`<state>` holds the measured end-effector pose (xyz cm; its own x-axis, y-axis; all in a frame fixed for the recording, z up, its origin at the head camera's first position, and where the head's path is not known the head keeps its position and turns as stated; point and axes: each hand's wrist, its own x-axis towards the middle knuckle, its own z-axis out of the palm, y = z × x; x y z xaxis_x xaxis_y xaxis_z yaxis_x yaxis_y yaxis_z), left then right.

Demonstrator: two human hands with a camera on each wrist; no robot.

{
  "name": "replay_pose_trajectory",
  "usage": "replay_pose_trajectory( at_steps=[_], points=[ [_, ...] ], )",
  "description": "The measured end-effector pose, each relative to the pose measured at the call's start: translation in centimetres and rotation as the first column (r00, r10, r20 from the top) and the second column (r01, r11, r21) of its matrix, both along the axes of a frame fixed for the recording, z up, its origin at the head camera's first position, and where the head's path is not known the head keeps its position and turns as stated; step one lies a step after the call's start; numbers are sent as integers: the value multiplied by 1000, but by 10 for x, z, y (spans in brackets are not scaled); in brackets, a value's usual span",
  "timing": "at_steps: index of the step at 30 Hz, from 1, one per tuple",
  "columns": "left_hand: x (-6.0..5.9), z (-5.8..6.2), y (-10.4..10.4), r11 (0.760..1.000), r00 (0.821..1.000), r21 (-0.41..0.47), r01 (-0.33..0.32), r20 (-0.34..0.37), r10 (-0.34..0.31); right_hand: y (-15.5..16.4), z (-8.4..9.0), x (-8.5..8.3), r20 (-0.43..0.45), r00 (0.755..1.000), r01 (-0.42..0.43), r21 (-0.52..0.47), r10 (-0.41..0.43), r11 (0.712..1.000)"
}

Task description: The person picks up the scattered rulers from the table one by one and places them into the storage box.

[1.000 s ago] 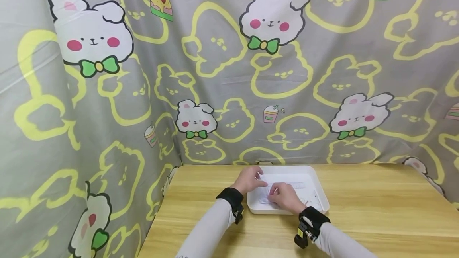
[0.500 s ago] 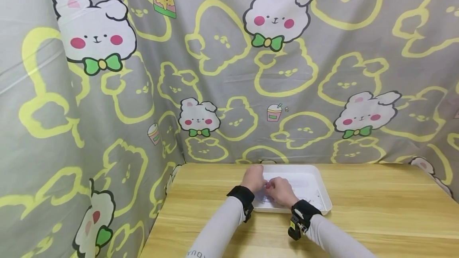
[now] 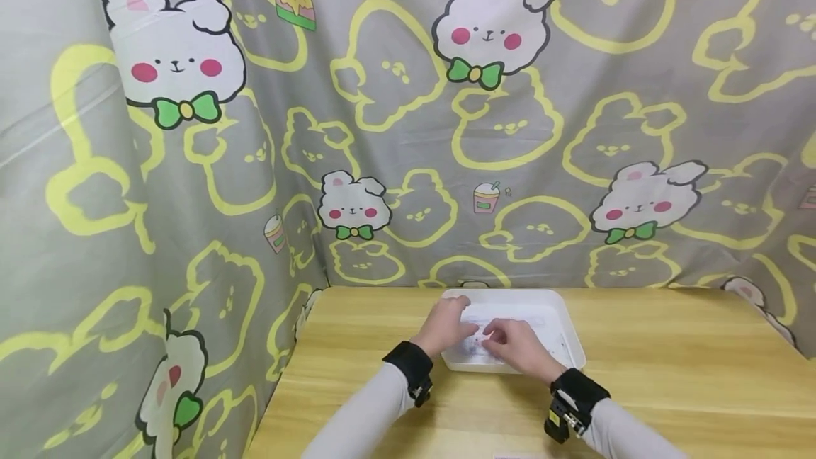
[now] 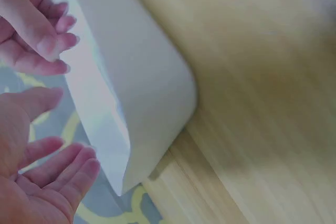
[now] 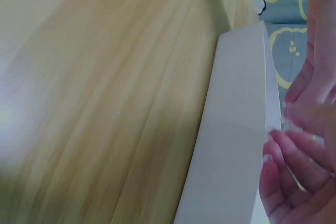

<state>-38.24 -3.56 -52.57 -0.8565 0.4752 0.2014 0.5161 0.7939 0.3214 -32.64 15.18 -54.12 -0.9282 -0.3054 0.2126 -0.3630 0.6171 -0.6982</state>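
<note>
Head view: white tray on tabletop | left hand and right hand inside it, over small clear item | grip unclear, fingers loosely curled | step: sorting tray contents; next needs a clean pinch

Can't really make out what's in the tray, both hands cover most of it, and the clear stuff under the right hand is too small to tell. Wrist views are blurry, with fingers cut off at the edge.
</note>
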Motion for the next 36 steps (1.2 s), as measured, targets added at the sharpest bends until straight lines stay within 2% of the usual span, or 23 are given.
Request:
replay_pose_trajectory(
  at_steps=[3, 7, 12, 15, 20, 22, 26, 28, 31, 33, 36],
  points=[
    [17, 4, -8, 998, 998, 0, 67, -1, -67, 7, 5, 10, -66, 993, -94, 29, 96, 995],
    [44, 10, -14, 988, 987, 9, 157, -29, -156, 16, 10, 28, -159, 973, -161, 60, 169, 985],
    [72, 13, -23, 975, 966, -49, 218, -131, -223, 26, 14, 54, -327, 922, -185, 91, 205, 978],
    [86, 11, -29, 969, 958, -79, 233, -153, -243, 35, 15, 69, -368, 901, -200, 115, 229, 973],
    [112, 3, -35, 961, 959, -96, 260, -92, -269, 54, 5, 88, -315, 893, -275, 182, 321, 944],
    [123, -4, -35, 956, 958, -102, 276, -57, -283, 63, -2, 94, -256, 894, -327, 189, 368, 926],
    [141, -18, -30, 939, 944, -105, 329, 33, -327, 79, -15, 103, -169, 881, -411, 189, 442, 892],
    [146, -25, -26, 925, 933, -120, 360, 64, -355, 85, -21, 106, -126, 882, -428, 191, 455, 883],
    [150, -33, -21, 908, 916, -125, 399, 96, -389, 91, -28, 108, -78, 894, -419, 204, 441, 885],
    [151, -35, -18, 901, 909, -123, 415, 103, -405, 94, -33, 110, -85, 900, -403, 211, 428, 891],
    [153, -37, -15, 904, 903, -83, 418, 145, -404, 94, -41, 111, -123, 899, -390, 208, 420, 897]
  ],
)
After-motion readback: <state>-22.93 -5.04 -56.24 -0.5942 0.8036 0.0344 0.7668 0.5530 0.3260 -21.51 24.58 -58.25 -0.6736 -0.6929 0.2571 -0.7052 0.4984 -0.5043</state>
